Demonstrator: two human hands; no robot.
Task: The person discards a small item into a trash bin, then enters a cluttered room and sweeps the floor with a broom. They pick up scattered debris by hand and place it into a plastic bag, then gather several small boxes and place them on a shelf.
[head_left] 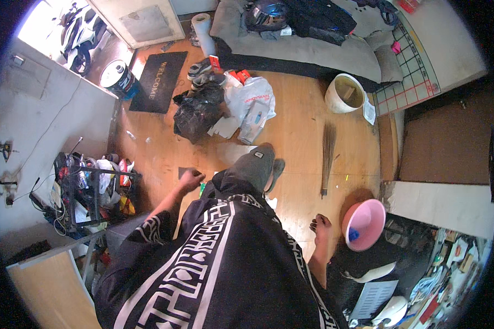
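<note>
While the person bends low over the wooden floor, these are the weak points as I judge them.

Left hand: the left hand reaches down beside the raised knee in grey trousers, fingers curled around or against a small green object; whether it is truly gripped I cannot tell.
Small green object: it sits low at the floor, just beside the knee, mostly hidden by the hand, so it could slip from a loose pinch and skid off.
Right hand: the right hand hangs loosely curled and holds nothing, near the pink plastic basin; a backward swing could knock the basin and the small blue item inside it.
Straw hand broom: lying flat on the boards, well apart from both hands, it could trip a foot stepping forward.
Black plastic bag and white plastic bag: heaped ahead of the knee, they crowd the path and might snag a shoe.
</note>
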